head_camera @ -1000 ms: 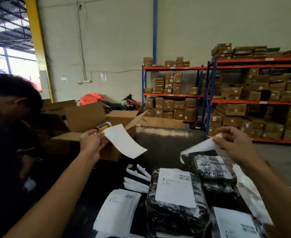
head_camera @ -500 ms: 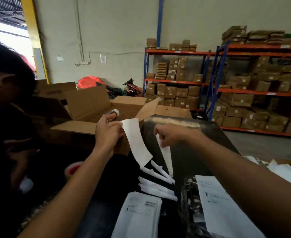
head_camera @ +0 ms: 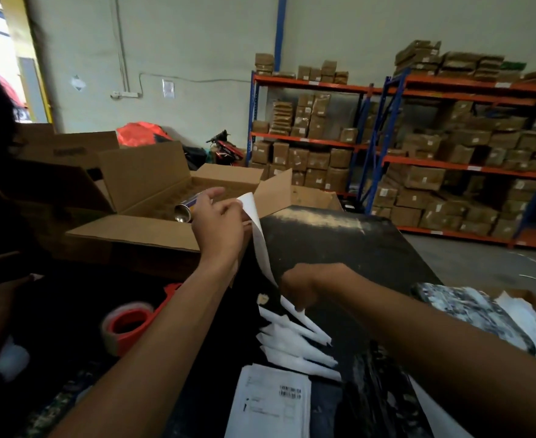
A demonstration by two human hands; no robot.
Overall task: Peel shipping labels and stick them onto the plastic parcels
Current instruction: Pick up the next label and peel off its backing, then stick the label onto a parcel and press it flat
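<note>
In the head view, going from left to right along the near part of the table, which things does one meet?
Tape roll → label stack → parcel.

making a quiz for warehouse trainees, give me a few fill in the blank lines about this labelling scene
1. The left hand pinches a white ____ sheet.
2. The tape roll has an ____ core.
3. The cardboard box behind the left hand stands ____.
4. The stack of labels lies on a ____ table.

Missing words: paper; orange; open; black
</note>
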